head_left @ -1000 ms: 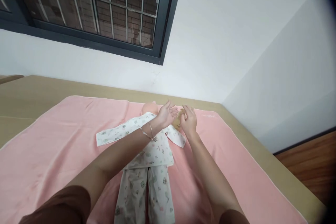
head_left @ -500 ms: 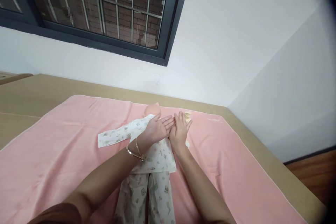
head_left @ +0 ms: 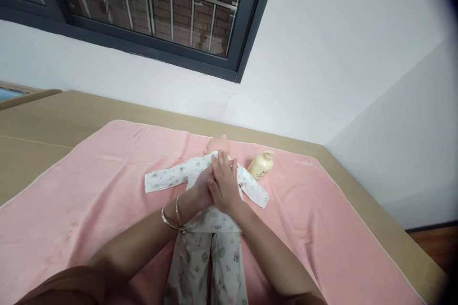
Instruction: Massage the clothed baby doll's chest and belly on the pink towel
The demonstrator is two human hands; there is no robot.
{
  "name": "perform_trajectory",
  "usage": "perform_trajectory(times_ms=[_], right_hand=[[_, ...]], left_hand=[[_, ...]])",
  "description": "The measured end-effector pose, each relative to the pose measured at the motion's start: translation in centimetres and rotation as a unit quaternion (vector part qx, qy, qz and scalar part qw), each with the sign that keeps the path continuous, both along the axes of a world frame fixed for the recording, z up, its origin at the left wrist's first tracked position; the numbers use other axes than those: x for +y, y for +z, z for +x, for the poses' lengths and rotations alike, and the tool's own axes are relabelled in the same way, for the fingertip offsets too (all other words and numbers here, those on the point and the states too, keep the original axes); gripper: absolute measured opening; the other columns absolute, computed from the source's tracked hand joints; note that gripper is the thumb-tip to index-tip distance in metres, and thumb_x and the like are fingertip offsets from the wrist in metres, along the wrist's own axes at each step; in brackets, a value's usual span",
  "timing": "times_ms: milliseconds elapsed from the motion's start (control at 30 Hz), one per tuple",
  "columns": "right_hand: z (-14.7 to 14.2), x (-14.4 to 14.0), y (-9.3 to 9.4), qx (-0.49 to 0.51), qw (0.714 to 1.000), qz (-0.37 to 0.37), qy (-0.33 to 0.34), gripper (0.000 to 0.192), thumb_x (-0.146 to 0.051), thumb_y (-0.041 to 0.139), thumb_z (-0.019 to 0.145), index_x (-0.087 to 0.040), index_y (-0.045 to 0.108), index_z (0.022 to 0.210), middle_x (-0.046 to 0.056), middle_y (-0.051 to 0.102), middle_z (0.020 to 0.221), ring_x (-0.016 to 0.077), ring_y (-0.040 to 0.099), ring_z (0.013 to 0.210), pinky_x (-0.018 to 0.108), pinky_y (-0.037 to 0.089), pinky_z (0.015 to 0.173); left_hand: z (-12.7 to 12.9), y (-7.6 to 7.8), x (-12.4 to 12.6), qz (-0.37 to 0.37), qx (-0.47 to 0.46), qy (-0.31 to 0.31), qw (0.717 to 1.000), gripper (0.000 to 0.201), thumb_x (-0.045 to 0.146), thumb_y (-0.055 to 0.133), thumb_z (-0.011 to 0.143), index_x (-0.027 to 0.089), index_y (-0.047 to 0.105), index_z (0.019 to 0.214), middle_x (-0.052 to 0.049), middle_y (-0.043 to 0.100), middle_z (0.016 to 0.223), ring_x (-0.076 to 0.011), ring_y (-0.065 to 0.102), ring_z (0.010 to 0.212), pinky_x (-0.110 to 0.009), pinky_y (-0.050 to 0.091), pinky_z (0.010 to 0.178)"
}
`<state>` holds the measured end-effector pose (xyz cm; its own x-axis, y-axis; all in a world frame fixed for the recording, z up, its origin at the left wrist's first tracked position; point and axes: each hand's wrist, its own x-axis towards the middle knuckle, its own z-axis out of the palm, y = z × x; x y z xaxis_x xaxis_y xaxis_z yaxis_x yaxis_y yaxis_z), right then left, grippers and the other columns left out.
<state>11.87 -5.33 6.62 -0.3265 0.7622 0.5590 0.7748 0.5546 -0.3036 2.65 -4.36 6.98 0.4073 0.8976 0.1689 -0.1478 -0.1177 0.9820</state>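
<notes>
Pressing palm against palm, right hand [head_left: 223, 186] on top and left hand [head_left: 200, 191] beneath, fingers flat and extended, gripping nothing. Hovering directly above the chest of the doll [head_left: 205, 209], or perhaps brushing its printed top; contact with the cloth cannot be told from this angle. Lying on its back on the pink towel [head_left: 89, 190], head [head_left: 216, 144] pointing away toward the wall, legs in patterned trousers [head_left: 207, 267] running back toward the camera, so the long axis runs straight fore and aft between the two forearms. Spreading out sideways from that axis, one sleeve [head_left: 168, 177] to the left and the other [head_left: 254, 189] to the right, both flat on the towel. Standing tilted just beyond the right sleeve, near the doll's head, a cream lotion bottle [head_left: 261, 166] with a pump top, closer to the right hand than to the left, apart from both. Wearing two thin bangles [head_left: 171, 212] at the left wrist. Covering a tan bed surface [head_left: 43, 124] below a barred window [head_left: 161, 5].
</notes>
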Motion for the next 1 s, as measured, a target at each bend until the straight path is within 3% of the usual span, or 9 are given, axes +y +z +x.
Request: perform_trajectory(times_ms=[67,167,267,367,533,633,767,900,1000], right_hand=[[0.8,1.3,0.1,0.038,0.998,0.007,-0.039,0.059,-0.032,0.022,0.101,-0.019,0.009,0.156,0.011,0.012,0.161,0.0301,0.002,0.149,0.067,0.0,0.114],[1.0,2.3,-0.7,0.098,0.992,0.006,-0.074,0.057,-0.031,0.02,0.101,-0.021,0.009,0.156,0.009,0.011,0.162,0.0283,0.001,0.149,0.066,0.004,0.115],[0.2,1.6,-1.9,0.137,0.989,-0.014,-0.052,0.058,-0.035,0.023,0.102,-0.019,0.012,0.156,0.009,0.007,0.162,0.0271,0.0,0.149,0.061,0.009,0.118],[-1.1,-0.1,-2.5,0.213,0.975,-0.061,0.018,0.06,-0.043,0.03,0.101,-0.02,0.018,0.156,0.007,0.013,0.161,0.0253,0.01,0.149,0.052,0.018,0.12],[-3.2,-1.5,-2.8,0.403,0.89,-0.171,0.126,0.052,-0.04,0.029,0.1,-0.021,0.043,0.146,0.01,0.049,0.144,0.0254,0.045,0.135,0.048,0.043,0.106],[-3.5,-0.7,-2.6,0.506,0.806,-0.271,0.147,0.047,-0.037,0.031,0.099,-0.021,0.054,0.137,0.01,0.058,0.135,0.0256,0.059,0.12,0.047,0.052,0.095],[-1.4,0.9,-1.4,0.585,0.713,-0.363,0.134,0.048,-0.045,0.033,0.097,-0.02,0.052,0.133,0.011,0.057,0.135,0.0267,0.059,0.12,0.05,0.053,0.095],[1.1,1.9,-0.2,0.614,0.667,-0.407,0.113,0.04,-0.041,0.04,0.092,-0.016,0.055,0.119,0.017,0.061,0.127,0.0299,0.06,0.119,0.054,0.049,0.099],[1.7,1.8,0.1,0.64,0.665,-0.38,0.062,0.033,-0.036,0.048,0.087,-0.016,0.056,0.112,0.017,0.062,0.125,0.0302,0.062,0.115,0.053,0.05,0.099]], left_hand=[[-0.2,1.4,0.0,-0.113,-0.098,-0.076,0.986,0.056,0.053,0.026,0.096,0.026,0.048,0.14,-0.006,0.055,0.141,-0.0243,0.042,0.139,-0.047,0.034,0.117],[-0.8,3.0,0.4,-0.274,-0.247,-0.164,0.915,0.059,0.052,0.025,0.097,0.017,0.055,0.133,-0.01,0.064,0.128,-0.0256,0.05,0.131,-0.045,0.035,0.115],[-1.8,3.8,0.9,-0.321,-0.26,-0.167,0.895,0.064,0.054,0.02,0.097,0.014,0.054,0.133,-0.013,0.064,0.127,-0.0271,0.053,0.129,-0.045,0.037,0.114],[-3.1,4.8,1.6,-0.311,-0.239,-0.115,0.913,0.067,0.055,0.018,0.097,0.012,0.051,0.135,-0.015,0.06,0.133,-0.0264,0.05,0.132,-0.043,0.036,0.115],[-5.8,6.9,2.9,-0.191,-0.235,0.031,0.952,0.066,0.055,0.024,0.096,0.01,0.044,0.14,-0.017,0.051,0.143,-0.0241,0.046,0.136,-0.04,0.032,0.118],[-7.0,7.6,2.9,-0.176,-0.235,0.044,0.955,0.065,0.053,0.028,0.095,0.01,0.042,0.142,-0.018,0.05,0.143,-0.0249,0.047,0.136,-0.043,0.034,0.116],[-7.6,7.8,2.1,-0.197,-0.24,0.04,0.95,0.061,0.051,0.033,0.094,0.009,0.047,0.137,-0.019,0.054,0.139,-0.0261,0.05,0.132,-0.045,0.037,0.115],[-7.2,7.4,1.7,-0.263,-0.24,0.083,0.931,0.046,0.039,0.039,0.093,0.009,0.058,0.122,-0.018,0.062,0.13,-0.0251,0.059,0.123,-0.042,0.042,0.111],[-6.5,6.6,1.6,-0.316,-0.204,0.11,0.92,0.035,0.03,0.044,0.09,0.01,0.063,0.11,-0.018,0.066,0.124,-0.0238,0.064,0.116,-0.039,0.045,0.107]])
